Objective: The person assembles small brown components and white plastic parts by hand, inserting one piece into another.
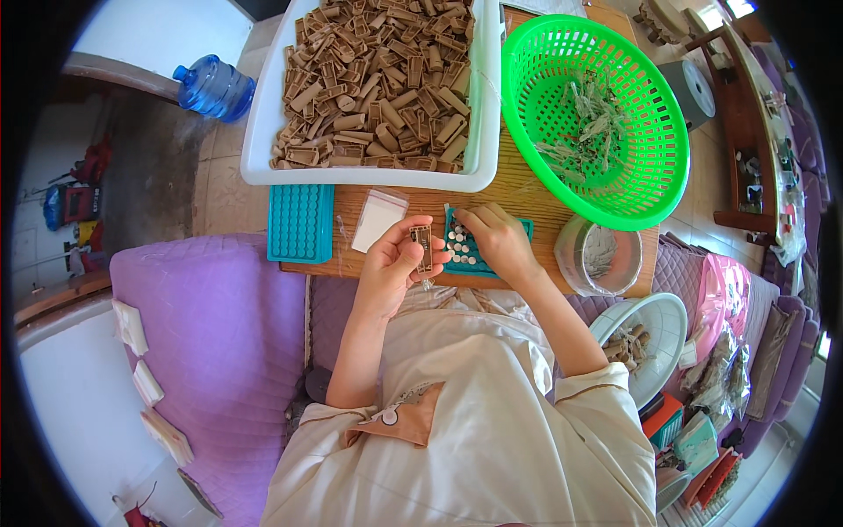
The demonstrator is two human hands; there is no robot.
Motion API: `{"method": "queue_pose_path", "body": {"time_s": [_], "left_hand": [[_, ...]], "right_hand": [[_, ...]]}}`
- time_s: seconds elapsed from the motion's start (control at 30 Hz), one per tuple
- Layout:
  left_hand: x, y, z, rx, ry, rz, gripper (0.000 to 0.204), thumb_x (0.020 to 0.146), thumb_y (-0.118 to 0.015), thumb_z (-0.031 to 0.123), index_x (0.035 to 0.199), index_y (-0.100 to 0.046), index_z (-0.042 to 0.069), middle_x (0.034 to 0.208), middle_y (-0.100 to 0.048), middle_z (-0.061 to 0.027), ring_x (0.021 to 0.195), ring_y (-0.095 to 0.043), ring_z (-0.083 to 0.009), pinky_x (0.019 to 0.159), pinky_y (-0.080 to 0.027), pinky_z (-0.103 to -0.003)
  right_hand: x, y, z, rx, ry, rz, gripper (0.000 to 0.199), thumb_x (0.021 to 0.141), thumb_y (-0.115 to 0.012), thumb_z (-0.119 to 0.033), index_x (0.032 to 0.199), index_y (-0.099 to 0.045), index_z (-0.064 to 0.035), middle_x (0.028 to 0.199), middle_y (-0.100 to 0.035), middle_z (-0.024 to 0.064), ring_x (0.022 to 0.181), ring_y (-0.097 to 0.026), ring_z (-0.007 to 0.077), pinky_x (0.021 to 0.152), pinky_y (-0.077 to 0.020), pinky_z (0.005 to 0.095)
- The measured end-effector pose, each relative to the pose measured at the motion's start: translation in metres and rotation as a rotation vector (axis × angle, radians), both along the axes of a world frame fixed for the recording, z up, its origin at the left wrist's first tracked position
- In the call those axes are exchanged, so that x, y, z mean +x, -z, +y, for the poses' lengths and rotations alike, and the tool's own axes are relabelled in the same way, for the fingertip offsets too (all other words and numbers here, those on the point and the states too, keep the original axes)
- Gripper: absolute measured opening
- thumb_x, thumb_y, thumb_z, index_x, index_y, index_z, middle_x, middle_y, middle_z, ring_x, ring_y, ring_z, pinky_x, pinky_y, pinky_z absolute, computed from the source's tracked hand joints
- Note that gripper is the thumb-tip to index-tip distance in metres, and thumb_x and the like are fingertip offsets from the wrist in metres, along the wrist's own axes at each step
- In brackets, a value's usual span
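Note:
My left hand [391, 270] is closed around a small brown plastic casing [423, 246], its hollow side turned up between thumb and fingers. Something small and clear pokes out at the casing's lower end. My right hand [499, 239] bends over a teal tray [527, 227], fingers drawn together at its far left part. Whatever those fingertips pinch is hidden. Several white round pieces [459, 242] lie in the tray beside them. Left of my left hand, a clear bag with a white card [379, 218] lies on the wooden table [351, 263].
A white bin [487, 105] full of brown casings fills the far side. Right of it, a green basket [549, 189] holds clear wiry parts. A round tub [571, 255] stands below the basket. Stacked teal trays [300, 224] sit left; a pale basin [672, 342] is at lower right.

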State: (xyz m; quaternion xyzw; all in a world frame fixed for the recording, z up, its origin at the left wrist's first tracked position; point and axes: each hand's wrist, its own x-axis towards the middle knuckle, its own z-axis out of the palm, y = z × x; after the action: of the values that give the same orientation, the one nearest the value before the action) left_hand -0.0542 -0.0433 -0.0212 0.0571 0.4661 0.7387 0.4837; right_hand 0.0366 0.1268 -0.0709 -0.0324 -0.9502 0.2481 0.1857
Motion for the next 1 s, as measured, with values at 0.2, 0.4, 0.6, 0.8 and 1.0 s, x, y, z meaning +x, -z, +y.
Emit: {"method": "queue_pose_path", "body": {"time_s": [0.2, 0.4, 0.6, 0.8, 1.0], "left_hand": [[0.004, 0.005, 0.004, -0.068, 0.014, 0.043, 0.048, 0.080, -0.060, 0.027, 0.118, -0.043, 0.002, 0.093, -0.059, -0.0096, 0.082, -0.062, -0.0197, 0.067, -0.054, -0.026], [0.014, 0.003, 0.013, -0.042, 0.022, 0.091, 0.032, 0.086, -0.052, 0.013, 0.115, -0.046, 0.002, 0.091, -0.058, -0.0043, 0.083, -0.058, -0.0114, 0.070, -0.053, -0.025], [0.016, 0.013, 0.008, -0.146, 0.048, 0.040, 0.029, 0.088, -0.049, 0.014, 0.114, -0.046, 0.002, 0.090, -0.057, -0.0022, 0.082, -0.056, -0.0075, 0.069, -0.053, -0.023], [0.022, 0.018, 0.011, -0.086, 0.060, 0.021, 0.028, 0.088, -0.048, 0.013, 0.114, -0.046, 0.002, 0.091, -0.057, -0.0025, 0.082, -0.056, -0.0076, 0.069, -0.053, -0.023], [0.017, 0.019, 0.009, -0.100, 0.022, -0.016, 0.024, 0.088, -0.044, 0.010, 0.111, -0.048, 0.003, 0.090, -0.058, -0.0039, 0.078, -0.059, -0.0103, 0.068, -0.052, -0.023]], "right_hand": [[0.002, -0.038, -0.019, -0.420, 0.269, 0.119, 0.024, 0.069, -0.058, 0.003, 0.091, -0.057, -0.0028, 0.076, -0.057, 0.0083, 0.070, -0.054, 0.0250, 0.060, -0.0450, 0.0325], [0.001, -0.059, -0.042, -0.353, 0.141, 0.252, 0.022, 0.066, -0.062, 0.005, 0.086, -0.058, -0.0035, 0.077, -0.060, 0.0081, 0.069, -0.056, 0.0236, 0.061, -0.0465, 0.0313], [0.009, -0.049, -0.036, -0.410, 0.016, 0.118, 0.022, 0.067, -0.061, 0.003, 0.088, -0.058, -0.0042, 0.076, -0.059, 0.0079, 0.068, -0.057, 0.0233, 0.060, -0.0466, 0.0315], [0.008, -0.043, -0.045, -0.488, 0.218, 0.214, 0.021, 0.066, -0.062, 0.004, 0.086, -0.059, -0.0039, 0.075, -0.060, 0.0079, 0.065, -0.057, 0.0230, 0.056, -0.0469, 0.0308], [0.012, -0.039, -0.040, -0.512, 0.059, 0.222, 0.020, 0.069, -0.061, 0.005, 0.086, -0.060, -0.0035, 0.079, -0.062, 0.0100, 0.068, -0.060, 0.0228, 0.057, -0.0483, 0.0301]]}}
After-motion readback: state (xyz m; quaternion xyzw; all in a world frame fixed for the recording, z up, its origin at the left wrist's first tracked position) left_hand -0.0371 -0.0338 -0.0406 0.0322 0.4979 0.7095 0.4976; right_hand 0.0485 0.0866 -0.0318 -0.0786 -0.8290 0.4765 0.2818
